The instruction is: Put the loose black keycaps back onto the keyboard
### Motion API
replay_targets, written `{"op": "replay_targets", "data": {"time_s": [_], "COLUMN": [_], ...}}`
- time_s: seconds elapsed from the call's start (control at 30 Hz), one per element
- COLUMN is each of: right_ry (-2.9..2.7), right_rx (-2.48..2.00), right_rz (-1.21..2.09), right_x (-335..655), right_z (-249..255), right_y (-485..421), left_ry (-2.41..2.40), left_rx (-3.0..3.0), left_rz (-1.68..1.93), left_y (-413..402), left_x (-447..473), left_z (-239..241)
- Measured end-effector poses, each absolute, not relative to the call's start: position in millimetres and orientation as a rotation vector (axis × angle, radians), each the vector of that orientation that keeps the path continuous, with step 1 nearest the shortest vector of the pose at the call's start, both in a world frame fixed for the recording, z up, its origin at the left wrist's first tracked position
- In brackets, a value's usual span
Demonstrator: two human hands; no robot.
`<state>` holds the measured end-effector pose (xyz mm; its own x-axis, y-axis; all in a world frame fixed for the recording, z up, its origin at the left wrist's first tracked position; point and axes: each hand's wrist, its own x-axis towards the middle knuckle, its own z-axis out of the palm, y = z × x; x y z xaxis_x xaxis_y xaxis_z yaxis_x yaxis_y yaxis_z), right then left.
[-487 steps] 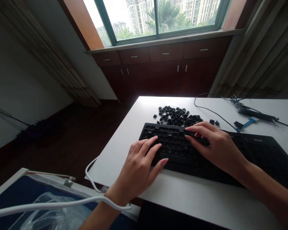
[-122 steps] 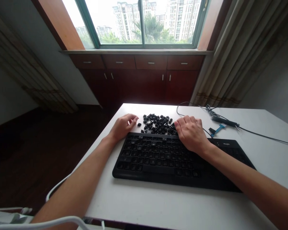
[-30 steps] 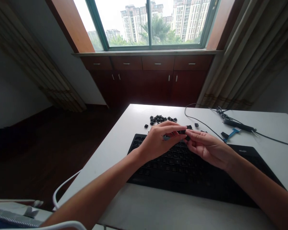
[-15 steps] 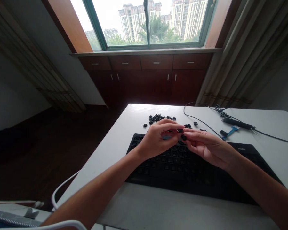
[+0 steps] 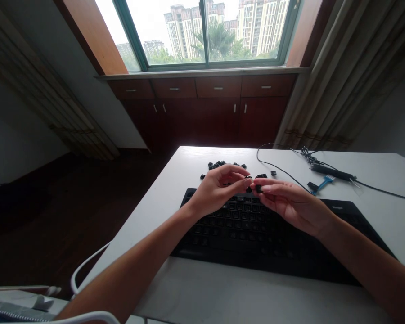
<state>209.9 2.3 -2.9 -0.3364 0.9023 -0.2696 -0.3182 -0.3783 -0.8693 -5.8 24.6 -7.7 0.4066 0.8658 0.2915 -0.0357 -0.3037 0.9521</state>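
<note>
Pinching one keycap [image 5: 258, 189] near one keyboard [image 5: 222, 254] — right fingers [image 5: 275, 189]; left fingers [image 5: 238, 186] — cannot tell.

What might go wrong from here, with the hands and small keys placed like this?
The small black key pinched in the right hand could slip and drop onto the keyboard below. The left hand, near the loose keys beyond the keyboard, might knock some aside.

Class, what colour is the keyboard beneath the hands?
The keyboard is black; the head view shows it best.
</note>
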Motion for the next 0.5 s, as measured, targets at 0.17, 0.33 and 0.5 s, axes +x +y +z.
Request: {"op": "replay_targets", "data": {"time_s": [0.17,0.33,0.5], "right_ry": [-1.06,-1.23,-1.292], "right_rx": [-0.979,-1.007,-1.034], "right_rz": [1.716,1.548,1.477], "right_x": [208.9,205.3,205.2], "right_z": [-4.8,-7.3,-7.3], "right_y": [2.0,-0.9,-1.4], "left_ry": [0.745,0.765,0.749], "left_rx": [1.652,1.634,1.705], "left_rz": [1.012,0.987,0.97], "left_y": [26.0,24.9,24.0], "left_x": [-8.4,-7.5,-7.8], "left_z": [-7.1,-9.1,-10.0]}}
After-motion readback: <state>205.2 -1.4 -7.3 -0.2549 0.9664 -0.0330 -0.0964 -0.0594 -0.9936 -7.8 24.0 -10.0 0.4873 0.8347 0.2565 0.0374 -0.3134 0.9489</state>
